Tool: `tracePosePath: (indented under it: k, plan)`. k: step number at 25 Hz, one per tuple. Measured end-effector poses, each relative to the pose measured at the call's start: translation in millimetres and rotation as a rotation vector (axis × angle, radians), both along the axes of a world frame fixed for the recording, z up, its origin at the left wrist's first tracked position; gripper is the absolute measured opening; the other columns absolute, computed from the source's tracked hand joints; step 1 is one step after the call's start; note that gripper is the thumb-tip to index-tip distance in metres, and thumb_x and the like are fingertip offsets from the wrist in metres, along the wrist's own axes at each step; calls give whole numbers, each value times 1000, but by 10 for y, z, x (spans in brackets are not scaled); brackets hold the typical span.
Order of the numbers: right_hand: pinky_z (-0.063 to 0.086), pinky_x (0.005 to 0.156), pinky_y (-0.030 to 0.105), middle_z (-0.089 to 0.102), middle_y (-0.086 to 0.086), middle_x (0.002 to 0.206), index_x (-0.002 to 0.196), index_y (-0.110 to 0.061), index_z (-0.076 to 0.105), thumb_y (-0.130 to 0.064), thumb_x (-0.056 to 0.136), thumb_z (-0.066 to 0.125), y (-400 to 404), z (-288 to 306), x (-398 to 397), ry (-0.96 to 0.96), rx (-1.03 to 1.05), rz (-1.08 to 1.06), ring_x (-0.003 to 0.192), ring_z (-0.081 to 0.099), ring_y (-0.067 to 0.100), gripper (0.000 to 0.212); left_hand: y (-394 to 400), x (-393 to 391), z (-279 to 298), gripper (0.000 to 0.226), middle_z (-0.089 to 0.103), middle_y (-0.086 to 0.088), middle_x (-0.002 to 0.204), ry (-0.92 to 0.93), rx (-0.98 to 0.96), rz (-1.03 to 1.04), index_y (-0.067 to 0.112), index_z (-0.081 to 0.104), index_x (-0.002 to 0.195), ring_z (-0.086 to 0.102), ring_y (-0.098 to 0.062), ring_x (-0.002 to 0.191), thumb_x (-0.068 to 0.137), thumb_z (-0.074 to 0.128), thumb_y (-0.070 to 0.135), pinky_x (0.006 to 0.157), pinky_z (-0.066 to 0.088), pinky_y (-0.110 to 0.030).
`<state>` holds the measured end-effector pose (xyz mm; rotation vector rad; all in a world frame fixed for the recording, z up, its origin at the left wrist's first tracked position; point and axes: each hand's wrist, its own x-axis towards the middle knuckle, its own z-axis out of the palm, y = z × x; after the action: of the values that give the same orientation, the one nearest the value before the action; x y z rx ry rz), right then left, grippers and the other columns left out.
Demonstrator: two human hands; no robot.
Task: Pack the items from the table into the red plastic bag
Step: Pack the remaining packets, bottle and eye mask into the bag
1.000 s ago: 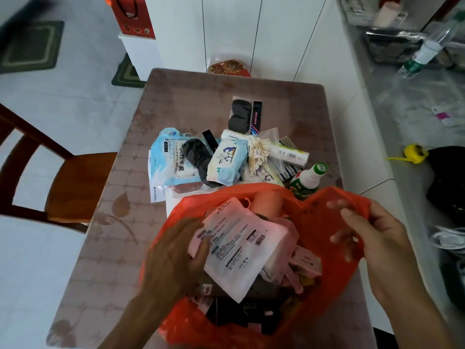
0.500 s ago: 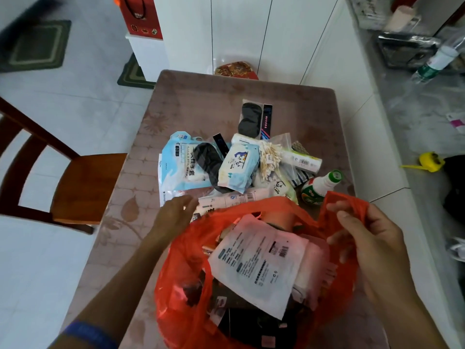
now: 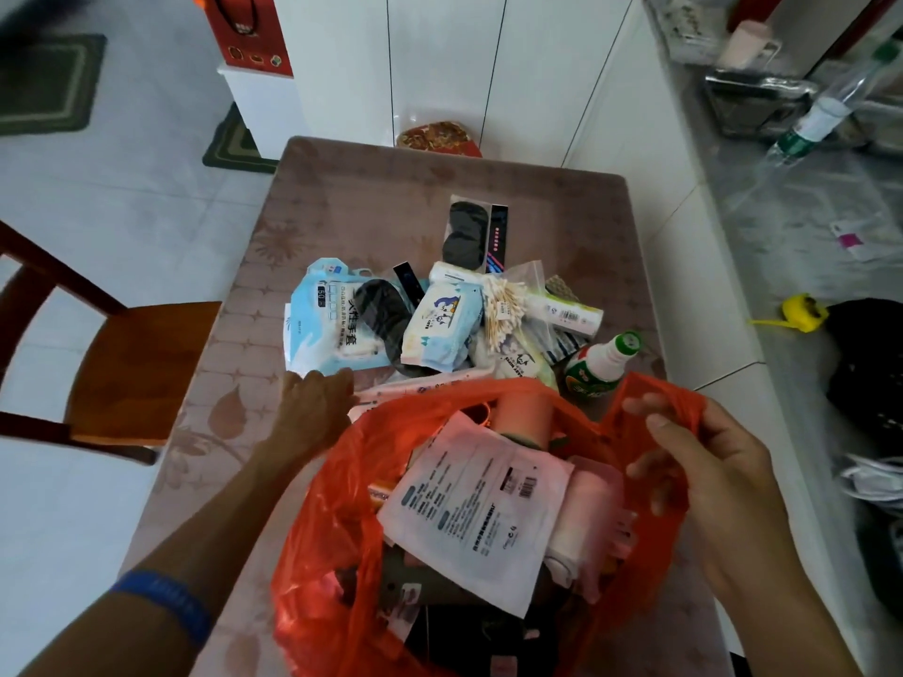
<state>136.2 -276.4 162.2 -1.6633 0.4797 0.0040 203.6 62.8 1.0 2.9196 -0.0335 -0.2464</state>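
Two bare hands work over a rectangular table [image 3: 342, 212] with rounded corners, covered in a mauve cloth printed with leaf and tile motifs. Red plastic bag [image 3: 337, 520]: thin, translucent, crumpled film standing open at the table's 6 o'clock edge; inside lie a flat white pouch [image 3: 469, 510] printed with text and a barcode, soft pink packets and dark goods lower down. Wooden chair [image 3: 141, 368]: glossy brown seat, at 9 o'clock beside the table. Heap of unpacked items at the table's centre, just beyond the bag's mouth: a pale blue glove packet [image 3: 325, 324], flat and glossy, on the 9 o'clock side; a pillow-shaped wipes pack [image 3: 442, 324] beside it; a clear bag of cotton swabs [image 3: 503, 310]; a white cylindrical tube [image 3: 567, 312]; a dark oval eye mask [image 3: 466, 234] in clear wrap at 12 o'clock; and a green-and-white spray bottle [image 3: 603, 364], tilted, at 3 o'clock, touching the bag's rim. Right hand [image 3: 703, 471]: fingers and thumb pinch the bag's rim at its 2 o'clock side, lifting the film into a peak. Left hand [image 3: 312, 408]: reaches to 11 o'clock of the bag, fingers extended toward the near edge of the glove packet and a pink-white packet [image 3: 410, 386] below the heap; whether it grasps anything cannot be told. Blue wristband [image 3: 166, 598]: a smooth band on the left forearm.
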Motion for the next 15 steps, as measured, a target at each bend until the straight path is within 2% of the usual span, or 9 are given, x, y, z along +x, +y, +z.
tracePosePath:
  k: [2,4,5,7,9,11,13,15]
  plan:
    - [36,33,21,75,1,93,97,-13,68,-3,93,55,-24,16,14,-1,1,1,47,57,12,17,59,-66,363,23,69,-17,76,-171,117,-26,11,59,80,64,-32,68,73,80,10,77,43,-45]
    - [36,34,19,75,1,94,96,-13,67,-3,93,54,-69,32,21,-14,13,5,46,57,12,17,164,-255,912,18,67,-18,72,-373,143,2,10,60,77,60,-33,60,72,77,8,66,39,-42]
    - [36,34,19,75,2,95,96,-13,67,-3,93,54,-88,38,30,-18,25,8,46,58,12,17,296,-371,1184,11,68,-15,72,-441,97,29,10,62,78,60,-34,59,76,72,14,63,38,-40]
    - [36,34,19,75,4,95,98,-13,66,-4,94,54,-93,36,31,-8,41,23,47,58,13,15,572,-690,1651,14,70,7,77,-466,-107,123,20,65,82,62,-33,61,83,61,34,60,47,-39]
    - [35,35,19,76,6,96,100,-12,66,-5,94,55,-89,57,21,-4,57,39,47,57,14,14,696,-997,1906,21,69,22,84,-308,-376,183,30,63,80,67,-19,66,83,62,51,60,54,-40]
    - [34,35,19,76,7,94,97,-13,66,-6,94,55,-105,111,30,0,82,39,45,56,13,14,579,-1112,1916,18,72,15,78,-7,-618,237,27,64,72,70,-12,66,83,73,39,58,57,-39]
    - [32,35,18,76,7,92,92,-16,67,-7,93,55,-137,171,30,1,106,33,43,54,13,14,305,-1131,1752,19,71,6,73,235,-561,184,23,63,67,70,-13,68,82,74,27,57,57,-37]
    - [30,35,17,76,7,90,91,-16,66,-7,93,54,-161,232,17,-5,118,31,41,52,12,14,10,-1080,1436,19,67,4,75,297,-461,182,22,62,69,67,-14,71,85,71,27,62,57,-41]
